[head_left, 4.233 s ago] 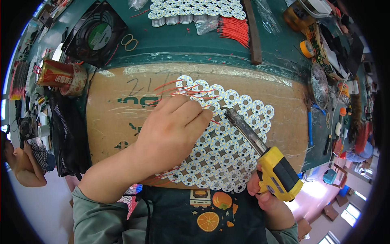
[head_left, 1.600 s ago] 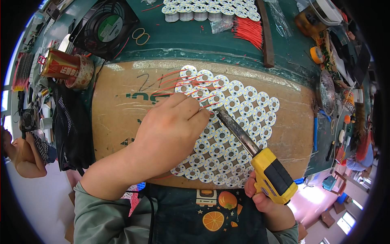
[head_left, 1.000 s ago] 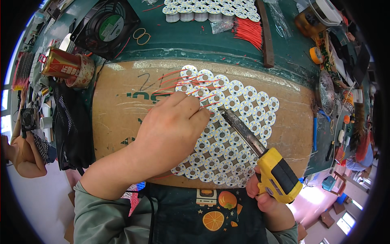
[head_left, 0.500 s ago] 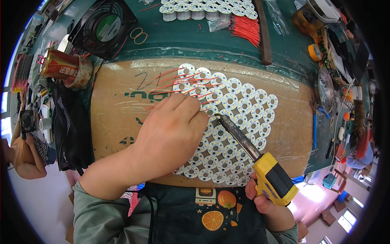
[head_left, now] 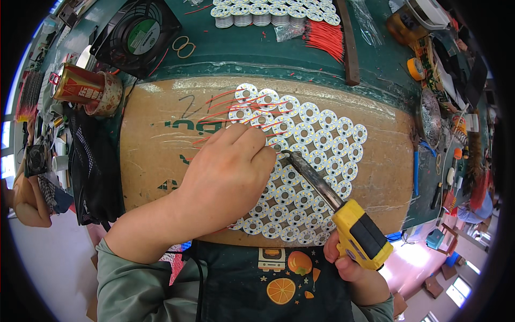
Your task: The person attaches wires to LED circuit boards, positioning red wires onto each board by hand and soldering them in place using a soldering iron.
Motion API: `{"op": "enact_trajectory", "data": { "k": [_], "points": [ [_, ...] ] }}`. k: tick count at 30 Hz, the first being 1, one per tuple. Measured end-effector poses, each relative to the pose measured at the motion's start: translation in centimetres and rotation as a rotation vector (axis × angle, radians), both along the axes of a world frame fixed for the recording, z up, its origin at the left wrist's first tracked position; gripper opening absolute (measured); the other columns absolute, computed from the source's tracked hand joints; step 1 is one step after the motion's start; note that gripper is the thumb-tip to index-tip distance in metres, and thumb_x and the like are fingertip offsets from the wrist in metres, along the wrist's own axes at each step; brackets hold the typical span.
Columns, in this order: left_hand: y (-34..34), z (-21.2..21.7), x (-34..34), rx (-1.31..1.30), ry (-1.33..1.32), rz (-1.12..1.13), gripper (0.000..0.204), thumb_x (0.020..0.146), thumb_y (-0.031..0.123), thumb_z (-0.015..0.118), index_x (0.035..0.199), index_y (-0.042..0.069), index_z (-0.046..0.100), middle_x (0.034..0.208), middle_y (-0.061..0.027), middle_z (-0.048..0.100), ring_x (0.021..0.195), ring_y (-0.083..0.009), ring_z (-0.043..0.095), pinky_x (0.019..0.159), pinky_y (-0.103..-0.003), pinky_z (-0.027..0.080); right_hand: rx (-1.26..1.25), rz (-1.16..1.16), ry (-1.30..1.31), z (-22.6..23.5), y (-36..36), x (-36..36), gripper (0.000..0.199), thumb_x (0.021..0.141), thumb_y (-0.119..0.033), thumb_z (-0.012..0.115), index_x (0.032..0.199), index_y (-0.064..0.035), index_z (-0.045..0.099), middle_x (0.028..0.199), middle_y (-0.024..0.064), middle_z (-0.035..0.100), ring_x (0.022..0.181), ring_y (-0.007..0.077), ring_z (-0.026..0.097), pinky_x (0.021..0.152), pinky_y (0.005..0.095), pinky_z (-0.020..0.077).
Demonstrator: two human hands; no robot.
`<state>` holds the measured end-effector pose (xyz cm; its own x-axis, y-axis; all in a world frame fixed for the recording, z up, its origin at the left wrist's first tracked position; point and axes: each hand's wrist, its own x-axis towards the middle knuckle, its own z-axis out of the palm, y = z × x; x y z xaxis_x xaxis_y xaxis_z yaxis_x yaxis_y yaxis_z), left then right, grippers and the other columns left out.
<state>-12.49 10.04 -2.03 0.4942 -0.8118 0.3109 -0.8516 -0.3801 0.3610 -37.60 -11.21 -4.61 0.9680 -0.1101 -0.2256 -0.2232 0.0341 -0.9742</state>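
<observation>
Soldering gun (head_left: pixel 362 233), yellow and black, sits grasped in the right hand (head_left: pixel 343 258), its tip lower and closer to the left hand (head_left: pixel 225 169) than a second ago. The left fingers curl over the round LED boards (head_left: pixel 288 196), tips hidden; whether they pinch anything I cannot tell. The boards lie in rows on cardboard (head_left: pixel 382 185), red wires (head_left: pixel 222 95) trailing leftward.

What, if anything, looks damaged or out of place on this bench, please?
The cardboard looks worn, with pale scuffs, and a stray red wire lies on the green tabletop, apart from the wire bundle.
</observation>
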Motion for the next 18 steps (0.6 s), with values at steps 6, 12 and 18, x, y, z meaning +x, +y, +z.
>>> {"op": "enact_trajectory", "data": {
  "k": [6,12,18],
  "points": [
    [0.0,0.0,0.0,0.004,-0.001,-0.005,0.014,0.073,-0.001,0.072,0.086,0.002,0.068,0.086,-0.0080,0.059,0.079,-0.0265,0.060,0.072,-0.037,0.052,0.144,-0.008,-0.003,0.5,-0.4,-0.1,0.062,0.084,-0.035,0.078,0.127,0.0002,0.051,0.074,0.0029,0.055,0.064,0.0153,0.055,0.057,0.0292,0.0447],
    [-0.7,1.9,0.0,-0.012,0.059,0.054,0.042,0.066,0.012,0.084,0.106,0.006,0.069,0.105,-0.0112,0.062,0.097,-0.0301,0.062,0.085,-0.041,0.052,0.250,-0.198,0.029,1.3,-0.4,0.7,0.089,0.077,-0.047,0.086,0.140,-0.0015,0.043,0.070,0.0012,0.051,0.059,0.0152,0.050,0.051,0.0298,0.0417],
    [-1.0,1.8,0.7,0.170,0.075,0.058,0.072,0.059,0.028,0.090,0.123,0.009,0.064,0.133,-0.0138,0.055,0.130,-0.0375,0.049,0.108,-0.050,0.041,0.288,-0.342,-0.036,2.0,-0.9,2.4,0.088,0.077,-0.048,0.086,0.139,-0.0009,0.044,0.068,0.0017,0.051,0.055,0.0154,0.051,0.049,0.0290,0.0418]
  ]
}}
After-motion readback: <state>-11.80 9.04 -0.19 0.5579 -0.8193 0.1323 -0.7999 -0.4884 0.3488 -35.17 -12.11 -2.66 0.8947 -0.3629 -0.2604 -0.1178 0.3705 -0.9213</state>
